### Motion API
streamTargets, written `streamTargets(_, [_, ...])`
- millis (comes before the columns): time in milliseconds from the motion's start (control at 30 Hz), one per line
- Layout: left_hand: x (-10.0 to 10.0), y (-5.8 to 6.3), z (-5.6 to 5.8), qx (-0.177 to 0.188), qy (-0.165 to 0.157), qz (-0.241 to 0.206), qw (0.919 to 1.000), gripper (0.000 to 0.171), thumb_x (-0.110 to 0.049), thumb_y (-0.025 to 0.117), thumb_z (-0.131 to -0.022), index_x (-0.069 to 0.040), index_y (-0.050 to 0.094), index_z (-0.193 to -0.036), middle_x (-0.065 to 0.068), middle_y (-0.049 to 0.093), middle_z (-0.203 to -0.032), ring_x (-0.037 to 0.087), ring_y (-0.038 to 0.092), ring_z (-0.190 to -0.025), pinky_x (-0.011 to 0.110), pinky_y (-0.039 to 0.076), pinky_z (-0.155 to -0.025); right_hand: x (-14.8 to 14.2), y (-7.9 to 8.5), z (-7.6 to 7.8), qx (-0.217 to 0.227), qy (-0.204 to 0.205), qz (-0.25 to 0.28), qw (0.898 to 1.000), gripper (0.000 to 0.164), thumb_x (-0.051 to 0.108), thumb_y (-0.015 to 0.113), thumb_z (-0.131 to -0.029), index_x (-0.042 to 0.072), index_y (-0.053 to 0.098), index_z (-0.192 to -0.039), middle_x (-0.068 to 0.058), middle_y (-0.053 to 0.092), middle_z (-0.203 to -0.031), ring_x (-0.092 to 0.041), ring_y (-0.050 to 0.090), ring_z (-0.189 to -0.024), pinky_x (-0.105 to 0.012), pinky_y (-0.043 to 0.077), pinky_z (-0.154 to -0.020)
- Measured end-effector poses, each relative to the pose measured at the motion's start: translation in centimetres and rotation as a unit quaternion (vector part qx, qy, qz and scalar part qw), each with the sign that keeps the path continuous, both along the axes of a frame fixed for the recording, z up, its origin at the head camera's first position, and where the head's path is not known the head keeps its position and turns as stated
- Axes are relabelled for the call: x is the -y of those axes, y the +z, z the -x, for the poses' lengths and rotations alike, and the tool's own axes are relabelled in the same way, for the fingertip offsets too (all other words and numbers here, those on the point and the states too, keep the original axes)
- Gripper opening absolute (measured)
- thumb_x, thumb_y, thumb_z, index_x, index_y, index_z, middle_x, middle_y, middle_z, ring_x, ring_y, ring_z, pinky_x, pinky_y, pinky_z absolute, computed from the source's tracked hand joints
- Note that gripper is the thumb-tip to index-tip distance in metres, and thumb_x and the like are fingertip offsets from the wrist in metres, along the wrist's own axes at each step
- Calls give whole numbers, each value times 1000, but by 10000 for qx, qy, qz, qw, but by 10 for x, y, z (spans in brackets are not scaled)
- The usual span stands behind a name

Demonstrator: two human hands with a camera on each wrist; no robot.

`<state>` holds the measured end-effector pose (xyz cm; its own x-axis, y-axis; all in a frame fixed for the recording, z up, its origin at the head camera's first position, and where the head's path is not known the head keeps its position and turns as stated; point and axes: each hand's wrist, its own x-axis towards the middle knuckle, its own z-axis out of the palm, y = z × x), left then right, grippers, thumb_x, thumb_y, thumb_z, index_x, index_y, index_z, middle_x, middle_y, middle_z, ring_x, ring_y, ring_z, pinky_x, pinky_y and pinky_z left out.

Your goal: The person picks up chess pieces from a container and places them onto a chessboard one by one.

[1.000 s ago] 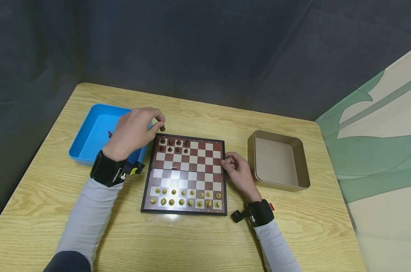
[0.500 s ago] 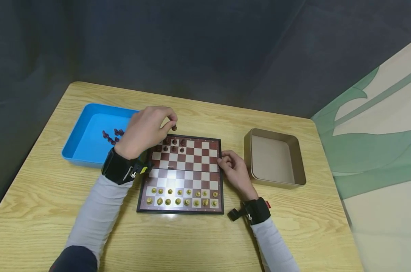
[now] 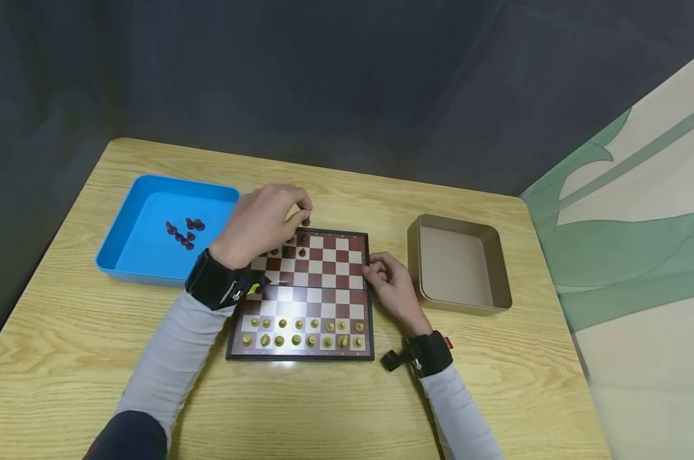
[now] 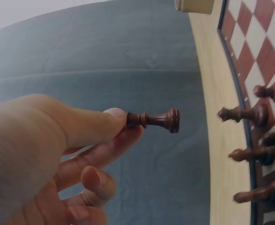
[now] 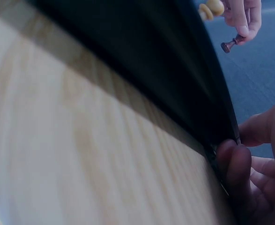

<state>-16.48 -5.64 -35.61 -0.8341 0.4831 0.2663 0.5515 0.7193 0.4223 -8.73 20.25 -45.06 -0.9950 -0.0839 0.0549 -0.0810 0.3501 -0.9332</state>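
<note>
A dark brown chess piece (image 4: pixel 160 121) is pinched between the thumb and forefinger of my left hand (image 3: pixel 262 223), its round base pointing away from the fingertips. The fingers hide its top. This hand hovers over the far left part of the chessboard (image 3: pixel 329 296). Dark pieces (image 4: pixel 249 114) stand there, partly covered by the hand in the head view. Along the near side stand rows of gold-coloured pieces (image 3: pixel 296 340). My right hand (image 3: pixel 396 291) holds the board's right edge, thumb at the top and fingers curled at the side.
A blue tray (image 3: pixel 117 223) at the left holds several loose dark pieces (image 3: pixel 181 237). To the right of the board stands an open gold-coloured tin (image 3: pixel 458 262). All rest on a wooden table (image 3: pixel 324 409), with a dark curtain (image 3: pixel 301 83) behind.
My left hand has moved right along the board's far edge with the chess piece, uncovering the loose pieces in the blue tray. The right hand stays at the board's edge. The head view has shifted slightly.
</note>
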Motion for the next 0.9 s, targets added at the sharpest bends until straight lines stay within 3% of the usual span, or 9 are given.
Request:
streamTargets(300, [-10, -10, 1, 205, -103, 31, 9997, 7, -28, 57, -83, -23, 61, -88, -10, 55, -87, 10, 43, -59, 27, 35, -41, 1, 1, 0, -57, 9, -66, 10000, 23, 5, 56, -83, -6, 51, -103, -16, 51, -73, -15, 43, -57, -21, 37, -50])
streamTargets(900, [-22, -25, -1, 385, -380, 148, 9984, 6, -25, 55, -85, -22, 60, -86, -11, 51, -77, 9, 43, -56, 27, 34, -44, -1, 3, -2, -2, 24, -50, 10000, 24, 5, 56, -83, -7, 50, -103, -17, 51, -74, -16, 44, -59, -20, 37, -52])
